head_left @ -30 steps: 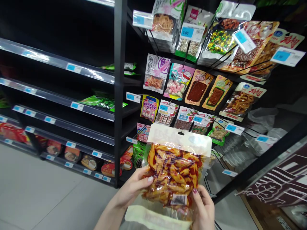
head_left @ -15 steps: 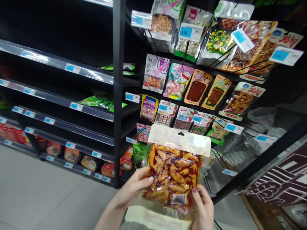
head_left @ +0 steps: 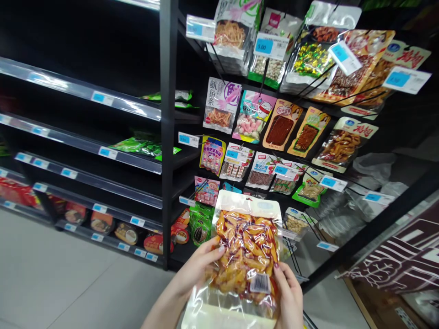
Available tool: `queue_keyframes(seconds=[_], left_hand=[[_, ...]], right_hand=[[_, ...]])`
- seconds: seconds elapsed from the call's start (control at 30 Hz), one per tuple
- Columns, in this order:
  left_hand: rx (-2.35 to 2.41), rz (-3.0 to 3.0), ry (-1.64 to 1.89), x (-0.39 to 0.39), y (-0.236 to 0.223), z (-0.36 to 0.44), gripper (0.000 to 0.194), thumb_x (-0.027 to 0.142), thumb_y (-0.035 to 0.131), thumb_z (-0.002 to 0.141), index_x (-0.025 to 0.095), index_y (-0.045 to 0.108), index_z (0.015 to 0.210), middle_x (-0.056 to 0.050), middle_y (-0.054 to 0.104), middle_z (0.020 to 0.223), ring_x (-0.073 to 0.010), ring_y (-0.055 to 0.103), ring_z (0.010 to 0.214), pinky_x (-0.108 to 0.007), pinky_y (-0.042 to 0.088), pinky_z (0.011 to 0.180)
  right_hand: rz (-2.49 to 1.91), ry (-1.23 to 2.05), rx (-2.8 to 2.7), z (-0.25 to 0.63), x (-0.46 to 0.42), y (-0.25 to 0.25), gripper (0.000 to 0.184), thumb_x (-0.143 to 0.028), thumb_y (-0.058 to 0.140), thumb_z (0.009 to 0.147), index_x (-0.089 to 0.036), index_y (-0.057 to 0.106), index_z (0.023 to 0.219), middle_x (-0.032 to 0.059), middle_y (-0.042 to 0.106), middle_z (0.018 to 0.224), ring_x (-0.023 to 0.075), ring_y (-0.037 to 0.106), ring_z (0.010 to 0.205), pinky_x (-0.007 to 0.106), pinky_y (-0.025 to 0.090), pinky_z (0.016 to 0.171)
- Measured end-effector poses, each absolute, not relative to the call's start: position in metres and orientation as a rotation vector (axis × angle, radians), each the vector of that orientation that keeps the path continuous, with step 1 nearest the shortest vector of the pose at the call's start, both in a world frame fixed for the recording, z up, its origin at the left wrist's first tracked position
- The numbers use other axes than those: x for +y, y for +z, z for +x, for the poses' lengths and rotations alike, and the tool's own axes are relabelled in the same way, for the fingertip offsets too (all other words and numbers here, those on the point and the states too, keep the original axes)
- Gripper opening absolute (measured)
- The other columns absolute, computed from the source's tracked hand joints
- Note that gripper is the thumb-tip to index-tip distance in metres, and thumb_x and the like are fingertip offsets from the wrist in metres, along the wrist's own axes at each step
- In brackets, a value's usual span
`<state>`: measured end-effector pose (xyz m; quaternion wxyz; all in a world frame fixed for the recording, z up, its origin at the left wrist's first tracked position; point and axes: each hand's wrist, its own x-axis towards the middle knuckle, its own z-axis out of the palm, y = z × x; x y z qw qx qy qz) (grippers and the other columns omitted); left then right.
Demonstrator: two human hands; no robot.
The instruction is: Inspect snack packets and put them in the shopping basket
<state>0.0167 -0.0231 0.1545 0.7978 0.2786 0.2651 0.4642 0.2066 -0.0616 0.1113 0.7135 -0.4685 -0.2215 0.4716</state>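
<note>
Between my two hands is a clear snack pouch (head_left: 245, 246) of brown-orange food pieces, with pale cream bands at top and bottom and a barcode label low on its right side. My left hand (head_left: 200, 267) is closed on its left edge, thumb lying over the front. Gripping the lower right edge is my right hand (head_left: 288, 288), its thumb on the front beside the barcode; its other fingers are partly hidden behind the pouch. A green packet (head_left: 200, 224) hangs just beyond the pouch's left side, and a bag of pale round pieces (head_left: 295, 222) hangs beyond its right.
Several snack packets hang on hooks ahead, among them a squid strip bag (head_left: 222, 104) and a marshmallow bag (head_left: 254, 116). Black shelves (head_left: 133, 189) with price tags stand at left. Clear plastic bags (head_left: 373, 183) and a brown printed panel (head_left: 401, 251) are at right.
The pouch has tilted and shifted slightly down and left, uncovering the bag of pale round pieces behind it. Both hands keep hold of it.
</note>
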Motion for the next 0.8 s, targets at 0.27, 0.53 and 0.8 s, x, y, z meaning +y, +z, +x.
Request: queue_keyframes(seconds=[0.27,0.53,0.8], left_hand=[[0.559,0.549,0.996,-0.021,0.152,0.021,0.034,0.021,0.071,0.064,0.015,0.065,0.097,-0.010,0.071,0.098,-0.0284,0.063,0.097,-0.038,0.048,0.086],[0.535,0.593,0.995,-0.020,0.151,0.021,0.034,0.023,0.072,0.064,0.016,0.065,0.096,-0.009,0.070,0.099,-0.0273,0.062,0.098,-0.035,0.047,0.086],[0.605,0.696,0.991,-0.024,0.151,0.013,0.030,0.027,0.074,0.063,0.018,0.066,0.091,-0.007,0.070,0.093,-0.0201,0.066,0.080,-0.026,0.050,0.067]], right_hand=[[-1.017,1.089,-0.469,0.211,-0.061,0.108,0.027,-0.032,0.077,0.059,-0.019,0.056,0.072,-0.0043,0.064,0.060,0.0119,0.058,0.052,0.020,0.044,0.052],[-0.999,1.055,-0.470,0.205,-0.063,0.115,0.026,-0.031,0.076,0.060,-0.020,0.055,0.071,-0.0053,0.065,0.061,0.0125,0.059,0.053,0.020,0.045,0.052],[-0.981,1.042,-0.562,0.200,-0.069,0.119,0.030,-0.036,0.074,0.061,-0.023,0.058,0.084,-0.0006,0.069,0.075,0.0200,0.065,0.068,0.027,0.048,0.060]])
